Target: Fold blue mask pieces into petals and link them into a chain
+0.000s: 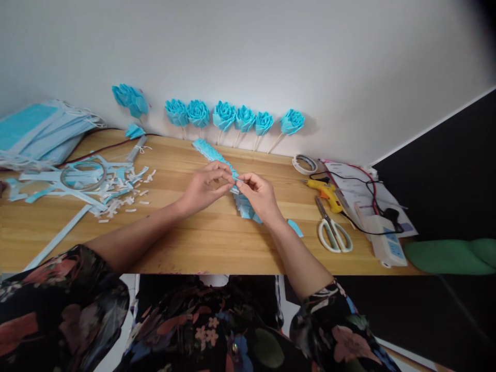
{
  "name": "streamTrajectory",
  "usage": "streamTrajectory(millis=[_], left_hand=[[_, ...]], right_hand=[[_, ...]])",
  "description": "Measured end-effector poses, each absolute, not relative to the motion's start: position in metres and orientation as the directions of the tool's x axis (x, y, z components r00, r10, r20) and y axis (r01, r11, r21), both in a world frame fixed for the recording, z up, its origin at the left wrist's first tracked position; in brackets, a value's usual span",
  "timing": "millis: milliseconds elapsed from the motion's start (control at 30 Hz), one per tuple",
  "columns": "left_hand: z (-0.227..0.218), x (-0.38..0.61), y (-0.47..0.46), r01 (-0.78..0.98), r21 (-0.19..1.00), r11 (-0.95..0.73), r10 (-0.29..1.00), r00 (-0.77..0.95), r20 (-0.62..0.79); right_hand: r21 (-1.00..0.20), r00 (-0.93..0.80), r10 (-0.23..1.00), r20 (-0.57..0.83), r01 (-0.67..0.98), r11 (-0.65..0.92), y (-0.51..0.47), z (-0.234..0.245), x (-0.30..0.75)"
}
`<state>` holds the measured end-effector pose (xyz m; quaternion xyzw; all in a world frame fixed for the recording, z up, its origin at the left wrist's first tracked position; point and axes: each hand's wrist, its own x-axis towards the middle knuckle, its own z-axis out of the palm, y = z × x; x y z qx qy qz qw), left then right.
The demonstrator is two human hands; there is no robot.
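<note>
My left hand [205,187] and my right hand [259,195] meet over the middle of the table, thumbs and fingertips pinched together. Between them is a small light-blue petal piece [237,178], mostly covered by the fingers. A row of overlapping blue petals [210,151] runs from behind my left hand toward the fingertips. More pale-blue petals [245,207] lie beneath my right hand, partly hidden by it. One loose blue petal [295,228] rests to the right of my right forearm.
Several blue flowers on sticks [223,116] lean against the wall. Face masks [34,132] and cut scraps [112,188] lie at left. A tape roll [304,164], yellow glue gun [325,192], scissors [333,232], papers [362,191] and a power strip [386,243] are at right.
</note>
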<state>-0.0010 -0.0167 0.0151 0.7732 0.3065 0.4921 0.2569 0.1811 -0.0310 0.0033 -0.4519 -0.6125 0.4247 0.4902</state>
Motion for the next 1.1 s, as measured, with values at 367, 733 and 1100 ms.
streamTrajectory(millis=[367, 733, 1100], left_hand=[[0.01, 0.0004, -0.0169, 0.209, 0.816, -0.539, 0.823, 0.337, 0.457], [0.0086, 0.0019, -0.0176, 0.136, 0.839, -0.527, 0.813, 0.368, 0.451], [0.0104, 0.002, -0.0131, -0.152, 0.953, -0.264, 0.885, 0.354, 0.301]], right_hand=[[-0.97, -0.118, 0.974, 0.192, 0.129, 0.207, -0.0326, 0.0055, 0.1797], [-0.97, -0.184, 0.963, 0.195, 0.109, 0.217, -0.0338, 0.0087, 0.1808], [-0.954, -0.228, 0.946, 0.23, 0.137, 0.265, -0.0308, 0.008, 0.1815]])
